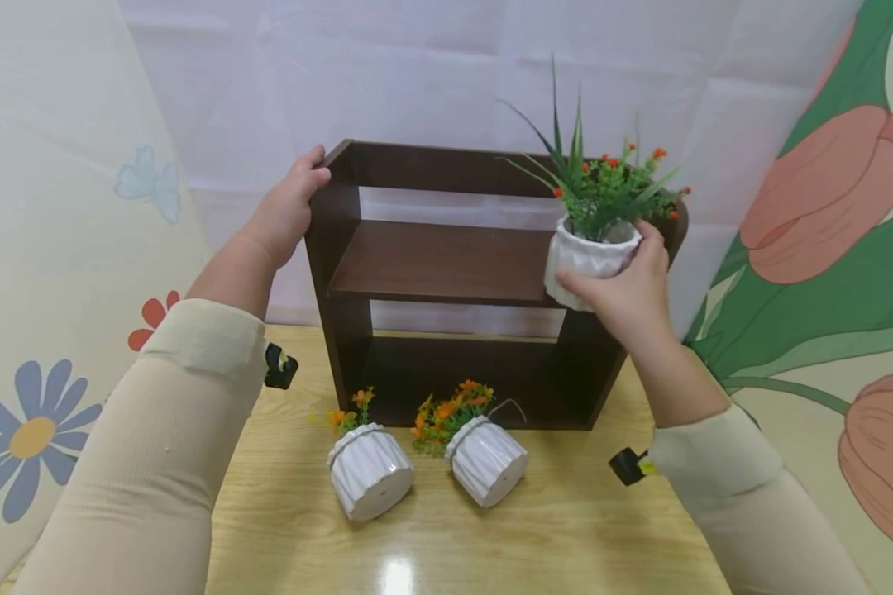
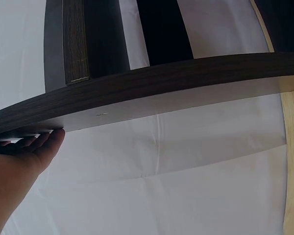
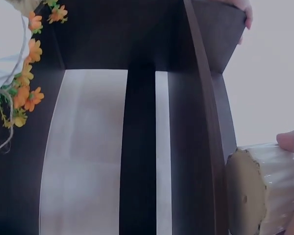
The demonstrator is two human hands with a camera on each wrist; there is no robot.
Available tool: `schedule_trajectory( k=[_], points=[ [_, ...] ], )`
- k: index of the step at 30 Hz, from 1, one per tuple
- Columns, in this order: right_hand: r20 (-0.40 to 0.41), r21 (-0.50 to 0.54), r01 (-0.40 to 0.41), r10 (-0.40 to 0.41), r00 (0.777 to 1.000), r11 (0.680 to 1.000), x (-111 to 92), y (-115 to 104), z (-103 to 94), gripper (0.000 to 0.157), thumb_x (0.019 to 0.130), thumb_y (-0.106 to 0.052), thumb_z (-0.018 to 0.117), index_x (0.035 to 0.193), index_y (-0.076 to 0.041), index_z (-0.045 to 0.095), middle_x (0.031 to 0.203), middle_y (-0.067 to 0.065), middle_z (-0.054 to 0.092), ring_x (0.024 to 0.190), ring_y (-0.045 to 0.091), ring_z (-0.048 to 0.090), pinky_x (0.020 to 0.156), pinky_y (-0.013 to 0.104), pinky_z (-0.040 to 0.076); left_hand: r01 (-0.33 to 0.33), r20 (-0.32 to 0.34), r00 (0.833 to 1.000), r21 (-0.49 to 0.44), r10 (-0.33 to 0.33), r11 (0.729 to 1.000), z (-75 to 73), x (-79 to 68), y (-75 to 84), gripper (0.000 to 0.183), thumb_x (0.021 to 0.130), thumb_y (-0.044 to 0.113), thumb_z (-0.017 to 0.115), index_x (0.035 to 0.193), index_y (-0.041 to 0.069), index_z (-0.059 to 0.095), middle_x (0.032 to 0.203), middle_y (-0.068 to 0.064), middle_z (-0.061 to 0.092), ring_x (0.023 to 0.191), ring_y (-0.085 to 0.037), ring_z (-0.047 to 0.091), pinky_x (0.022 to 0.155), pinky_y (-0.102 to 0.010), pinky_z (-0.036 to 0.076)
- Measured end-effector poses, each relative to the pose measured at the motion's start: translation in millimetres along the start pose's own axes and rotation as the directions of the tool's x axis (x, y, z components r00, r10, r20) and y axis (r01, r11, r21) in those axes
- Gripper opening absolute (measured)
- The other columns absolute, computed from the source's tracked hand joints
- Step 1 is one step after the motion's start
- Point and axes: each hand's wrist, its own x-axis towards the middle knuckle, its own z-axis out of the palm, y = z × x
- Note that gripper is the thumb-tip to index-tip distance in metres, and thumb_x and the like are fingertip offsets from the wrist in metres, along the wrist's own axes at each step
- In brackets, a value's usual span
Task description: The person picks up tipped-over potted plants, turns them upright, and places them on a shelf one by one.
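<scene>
The right hand (image 1: pixel 637 285) clasps a plant pot (image 1: pixel 589 258) between thumb and fingers. Leftward of that grip, the left hand (image 1: pixel 286 208), uncurled, rests on the shelf (image 1: pixel 446 260); below lie two tipped pots (image 1: pixel 372 478).

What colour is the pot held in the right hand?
White; the pot shows best in the head view.

Left hand (image 1: pixel 286 207) on a dark brown shelf (image 1: pixel 432 260), right hand (image 1: pixel 632 289) around a white pot (image 1: pixel 588 254).
From the centre, the left hand rests on the shelf's top corner at ten o'clock; at half past two the right grips the nearly upright pot, its green blades (image 1: pixel 575 161) rising toward twelve. On the wooden table (image 1: pixel 565 529), a tipped pot (image 1: pixel 368 473) lies at seven, a second pot (image 1: pixel 489 463) at half past five, their orange flowers (image 1: pixel 452 411) toward the shelf.
</scene>
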Motion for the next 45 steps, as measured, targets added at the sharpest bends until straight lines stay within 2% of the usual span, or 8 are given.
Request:
schedule_trajectory(
  k=[13,22,45],
  points=[
    [-0.034,-0.048,-0.036,0.034,0.999,0.998,24,1,15.5,0.113,0.067,-0.042,0.085,0.153,-0.019,0.016,0.156,0.015,0.025,0.139,0.032,0.033,0.113,0.048,0.033,-0.009,-0.003,1.0,-0.002,0.009,1.0,-0.1,-0.7,-1.0,0.058,0.103,0.046,0.015,0.158,0.035,-0.002,0.167,0.004,-0.004,0.154,-0.02,-0.004,0.122,-0.054,0.003],
    [-0.05,-0.051,-0.055,0.052,0.997,0.997,37,5,22.2,0.11,0.067,-0.041,0.085,0.152,-0.016,0.019,0.154,0.017,0.027,0.139,0.033,0.034,0.114,0.046,0.032,-0.014,-0.002,1.0,-0.007,0.014,1.0,0.5,-0.2,-0.7,0.059,0.103,0.045,0.016,0.158,0.034,-0.001,0.167,0.003,-0.003,0.153,-0.02,-0.003,0.123,-0.052,0.004],
    [-0.058,-0.03,-0.047,0.045,0.997,0.998,41,16,29.4,0.108,0.068,-0.038,0.086,0.15,-0.012,0.02,0.15,0.02,0.031,0.137,0.033,0.035,0.116,0.045,0.031,-0.023,0.008,1.0,-0.014,0.023,1.0,-1.2,-0.2,-1.7,0.059,0.104,0.045,0.016,0.158,0.031,-0.003,0.167,0.002,-0.005,0.153,-0.021,-0.004,0.123,-0.053,0.003]
  ],
)
